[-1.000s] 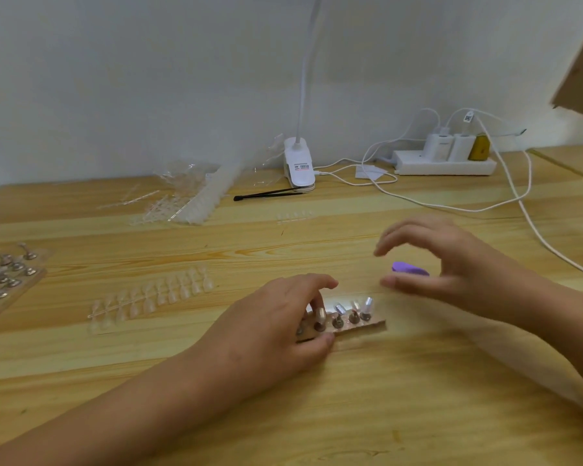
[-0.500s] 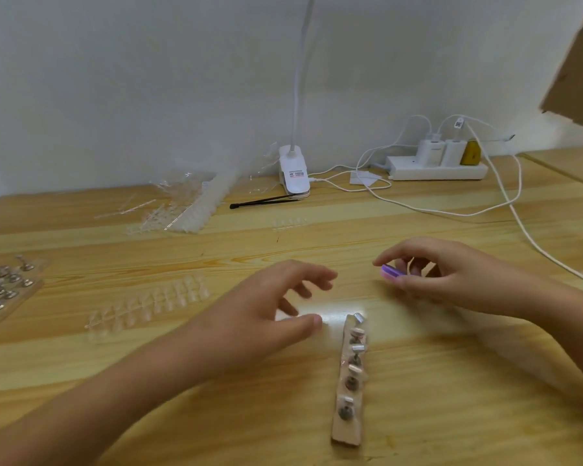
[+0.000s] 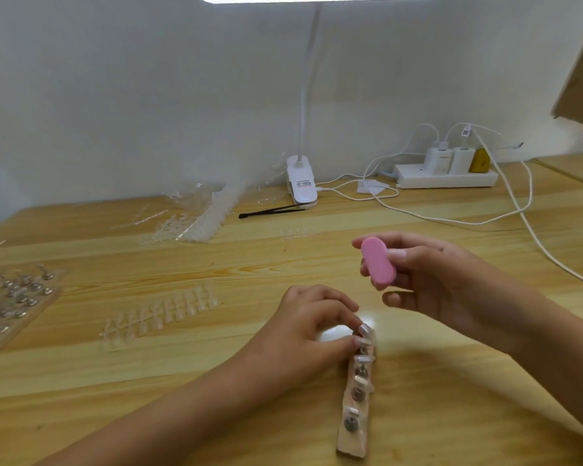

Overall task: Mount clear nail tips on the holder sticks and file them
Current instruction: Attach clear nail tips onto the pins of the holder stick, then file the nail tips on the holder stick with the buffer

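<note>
A narrow wooden holder strip (image 3: 354, 432) lies lengthwise in front of me, with several metal studs carrying clear nail tips. My left hand (image 3: 303, 334) reaches its far end, and the fingertips pinch the farthest nail tip (image 3: 365, 331). My right hand (image 3: 431, 280) is raised above the table and grips a small pink oval nail file (image 3: 377, 265) between thumb and fingers, its flat face turned toward me. A sheet of loose clear nail tips (image 3: 159, 314) lies to the left on the wooden table (image 3: 451, 415).
A tray of spare metal holder studs (image 3: 11, 307) sits at the left edge. Clear plastic packaging (image 3: 199, 220), a black stick (image 3: 270, 211), a white clip lamp (image 3: 302, 186) and a power strip (image 3: 446, 178) with trailing white cables line the back.
The right hand has lifted the file off the table and turned its pink face up. The left hand has moved onto the far end of the strip, which lies lengthwise after being turned.
</note>
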{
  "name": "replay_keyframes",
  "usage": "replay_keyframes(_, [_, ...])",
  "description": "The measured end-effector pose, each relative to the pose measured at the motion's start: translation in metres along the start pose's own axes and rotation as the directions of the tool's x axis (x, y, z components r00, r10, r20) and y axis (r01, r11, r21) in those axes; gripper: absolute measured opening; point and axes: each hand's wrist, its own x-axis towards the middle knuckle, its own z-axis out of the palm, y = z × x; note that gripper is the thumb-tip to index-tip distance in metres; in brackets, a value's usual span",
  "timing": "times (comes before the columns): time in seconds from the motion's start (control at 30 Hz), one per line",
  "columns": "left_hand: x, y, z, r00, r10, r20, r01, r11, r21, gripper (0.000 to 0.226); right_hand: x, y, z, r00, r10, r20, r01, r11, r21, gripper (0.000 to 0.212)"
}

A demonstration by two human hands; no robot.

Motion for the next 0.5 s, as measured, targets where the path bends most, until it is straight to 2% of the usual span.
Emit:
replay_keyframes(0.1, [0.002, 0.001, 0.000, 1.000, 0.015, 0.008, -0.015, 1.000, -0.001, 0.009, 0.003, 0.002, -0.004, 0.998, 0.057, -0.003, -0.055, 0.985, 0.160, 0.035])
replay_keyframes(0.23, [0.002, 0.003, 0.003, 0.998, -0.055, -0.029, 0.052, 0.995, -0.080, 0.008, 0.003, 0.005, -0.008, 0.996, 0.079, -0.040, -0.066, 0.965, 0.252, 0.036])
replay_keyframes(0.3, [0.002, 0.004, 0.003, 0.990, -0.102, -0.101, 0.080, 0.977, -0.199, 0.006, 0.003, 0.006, -0.007, 0.995, 0.086, -0.054, -0.069, 0.964, 0.256, 0.035])
replay_keyframes(0.4, [0.000, 0.004, -0.002, 0.961, -0.197, -0.193, 0.078, 0.865, -0.495, 0.004, 0.002, 0.007, -0.003, 0.995, 0.070, -0.067, -0.053, 0.973, 0.223, 0.036])
replay_keyframes(0.5, [-0.002, 0.001, -0.006, 0.940, -0.245, -0.238, 0.045, 0.780, -0.624, 0.009, 0.001, 0.007, 0.003, 0.996, 0.041, -0.081, -0.026, 0.983, 0.180, 0.041])
